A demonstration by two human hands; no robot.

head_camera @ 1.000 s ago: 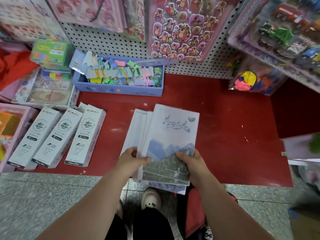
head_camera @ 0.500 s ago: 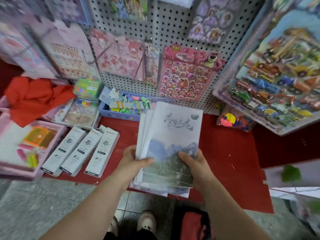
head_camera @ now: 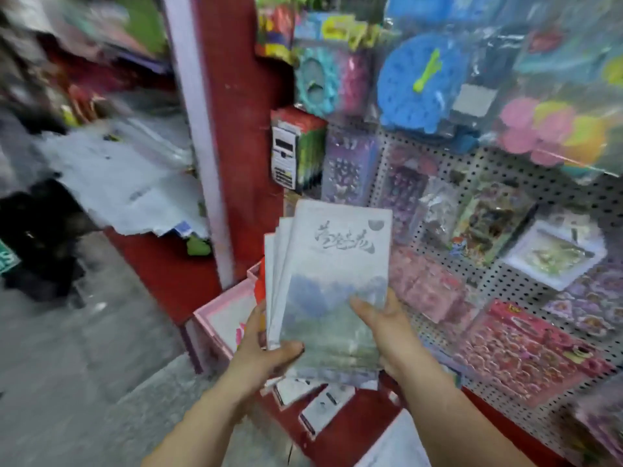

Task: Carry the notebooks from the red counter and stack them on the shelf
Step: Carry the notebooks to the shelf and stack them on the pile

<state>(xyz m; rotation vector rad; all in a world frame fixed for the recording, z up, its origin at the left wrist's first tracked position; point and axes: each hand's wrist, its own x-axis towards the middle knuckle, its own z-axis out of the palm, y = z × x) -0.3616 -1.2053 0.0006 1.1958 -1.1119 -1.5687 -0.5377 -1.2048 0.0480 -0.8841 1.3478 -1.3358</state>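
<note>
2 bare forearms, no sleeves, watch or rings visible.

Pegboard on the right is packed with sticker sheets, and a blue toy clock hangs up top. Red pillar in the middle, pink box at its foot, blurry grey floor left.

Red pillar, pegboard wall, seemingly grey floor

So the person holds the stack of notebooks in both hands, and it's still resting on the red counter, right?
Not quite. The head view shows both the left hand and right hand gripping the stack of notebooks, but it is lifted in the air, not resting on the red counter.
</note>
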